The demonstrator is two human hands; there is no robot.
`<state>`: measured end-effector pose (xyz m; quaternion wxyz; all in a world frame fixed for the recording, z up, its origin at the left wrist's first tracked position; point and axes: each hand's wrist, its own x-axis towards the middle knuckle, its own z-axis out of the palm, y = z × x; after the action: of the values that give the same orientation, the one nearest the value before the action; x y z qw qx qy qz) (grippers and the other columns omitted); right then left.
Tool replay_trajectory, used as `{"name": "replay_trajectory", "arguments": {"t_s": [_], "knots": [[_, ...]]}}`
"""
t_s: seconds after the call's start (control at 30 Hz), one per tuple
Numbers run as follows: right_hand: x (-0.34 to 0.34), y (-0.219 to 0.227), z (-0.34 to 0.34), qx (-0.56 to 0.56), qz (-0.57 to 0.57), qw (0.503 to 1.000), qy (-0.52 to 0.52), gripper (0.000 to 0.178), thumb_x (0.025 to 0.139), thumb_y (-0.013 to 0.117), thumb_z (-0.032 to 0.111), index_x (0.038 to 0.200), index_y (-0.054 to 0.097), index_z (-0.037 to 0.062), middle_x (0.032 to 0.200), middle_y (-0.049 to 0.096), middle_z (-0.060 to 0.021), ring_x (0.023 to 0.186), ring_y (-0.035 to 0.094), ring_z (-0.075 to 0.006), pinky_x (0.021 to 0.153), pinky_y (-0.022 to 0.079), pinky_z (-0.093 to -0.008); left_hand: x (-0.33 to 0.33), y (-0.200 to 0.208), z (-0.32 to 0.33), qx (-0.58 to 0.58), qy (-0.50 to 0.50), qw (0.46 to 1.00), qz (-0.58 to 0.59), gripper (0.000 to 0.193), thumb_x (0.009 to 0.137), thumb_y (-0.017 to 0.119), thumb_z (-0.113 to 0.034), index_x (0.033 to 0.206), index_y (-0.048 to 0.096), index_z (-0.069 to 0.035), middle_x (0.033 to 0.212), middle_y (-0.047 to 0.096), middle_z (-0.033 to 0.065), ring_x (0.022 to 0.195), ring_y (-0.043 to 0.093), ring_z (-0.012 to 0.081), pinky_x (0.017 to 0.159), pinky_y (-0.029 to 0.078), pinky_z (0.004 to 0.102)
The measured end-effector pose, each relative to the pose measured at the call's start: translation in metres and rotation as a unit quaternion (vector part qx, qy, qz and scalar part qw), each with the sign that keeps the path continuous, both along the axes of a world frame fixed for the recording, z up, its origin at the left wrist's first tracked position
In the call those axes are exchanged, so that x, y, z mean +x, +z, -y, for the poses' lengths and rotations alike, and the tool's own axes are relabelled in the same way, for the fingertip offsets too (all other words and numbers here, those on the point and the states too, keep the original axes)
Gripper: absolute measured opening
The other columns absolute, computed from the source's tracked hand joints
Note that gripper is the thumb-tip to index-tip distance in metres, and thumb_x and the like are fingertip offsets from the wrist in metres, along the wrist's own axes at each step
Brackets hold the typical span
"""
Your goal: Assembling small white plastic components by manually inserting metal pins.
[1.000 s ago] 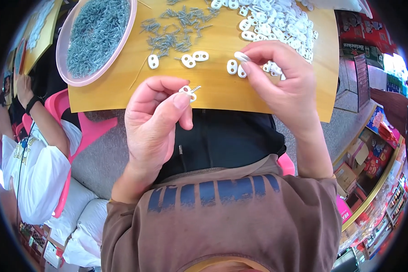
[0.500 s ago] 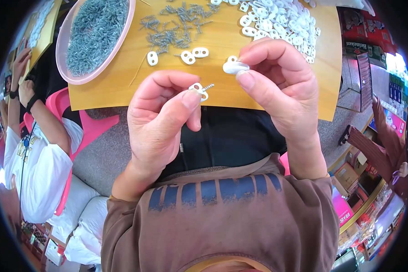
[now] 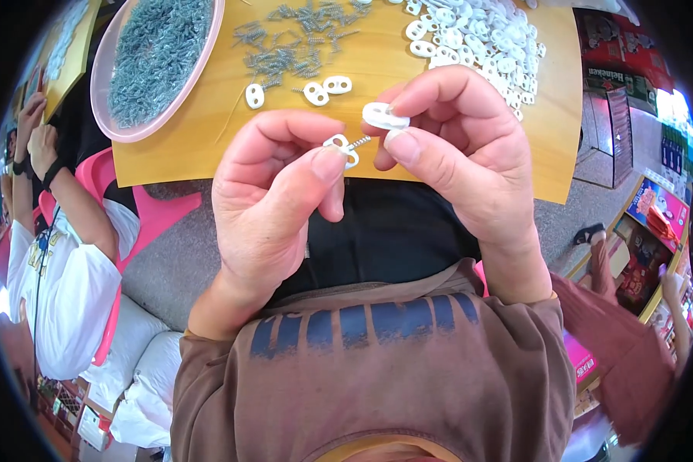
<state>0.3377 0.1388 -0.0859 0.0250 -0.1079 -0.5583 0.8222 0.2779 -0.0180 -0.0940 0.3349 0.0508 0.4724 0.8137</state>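
Between thumb and forefinger my left hand (image 3: 273, 181) pinches a white oval two-hole plastic piece (image 3: 339, 145), with a small metal spring (image 3: 359, 142) sticking out of it to the right. My right hand (image 3: 466, 146) pinches another white oval piece (image 3: 385, 116), held slightly above and to the right of the spring, apart from it. Past my left hand, a few white two-hole pieces (image 3: 315, 94) lie on the yellow table (image 3: 185, 165), one with a spring poking out. Behind these lies a loose scatter of grey springs (image 3: 285, 58).
A pink basin (image 3: 100, 131) full of springs stands at the table's left. A heap of white pieces (image 3: 477, 35) covers the back right. To my left, a person in a white shirt (image 3: 77, 285) works at another table. Another person in reddish-brown clothes (image 3: 624, 346) is at the right.
My right hand has moved slightly left, bringing its white piece closer to the spring and turning its holed face into view. The person at the right has moved nearer.
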Motion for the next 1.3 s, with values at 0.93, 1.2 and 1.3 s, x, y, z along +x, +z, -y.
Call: {"name": "replay_trajectory", "arguments": {"t_s": [0.93, 1.2, 1.3], "knots": [[0.004, 0.008, 0.009, -0.065, 0.006, 0.998, -0.022, 0.029, 0.080, 0.055, 0.010, 0.104, 0.050, -0.0048, 0.083, 0.056, -0.0063, 0.068, 0.052, -0.0091, 0.062, 0.043, -0.0192, 0.004, 0.006, -0.004, -0.048, -0.010, 0.998, -0.033, 0.017, 0.079, 0.052, -0.005, 0.094, 0.049, 0.002, 0.072, 0.053, 0.0045, 0.051, 0.044, 0.0066, 0.050, 0.035, 0.0195], [0.009, 0.001, 0.007, 0.205, -0.082, 0.975, -0.024, 0.027, 0.078, 0.057, 0.000, 0.103, 0.050, -0.0049, 0.091, 0.054, -0.0058, 0.082, 0.051, -0.0097, 0.074, 0.042, -0.0213, 0.005, 0.002, -0.002, -0.004, -0.011, 1.000, -0.029, 0.016, 0.079, 0.055, -0.002, 0.094, 0.051, 0.003, 0.076, 0.055, 0.0044, 0.056, 0.049, 0.0059, 0.051, 0.040, 0.0165], [0.008, 0.001, 0.008, 0.229, -0.082, 0.970, -0.018, 0.027, 0.077, 0.057, 0.000, 0.103, 0.050, -0.0055, 0.092, 0.053, -0.0065, 0.084, 0.050, -0.0104, 0.075, 0.041, -0.0210, 0.004, 0.001, -0.002, -0.004, -0.010, 1.000, -0.026, 0.016, 0.079, 0.054, -0.002, 0.094, 0.051, 0.003, 0.078, 0.056, 0.0053, 0.056, 0.049, 0.0059, 0.051, 0.040, 0.0165]]}}
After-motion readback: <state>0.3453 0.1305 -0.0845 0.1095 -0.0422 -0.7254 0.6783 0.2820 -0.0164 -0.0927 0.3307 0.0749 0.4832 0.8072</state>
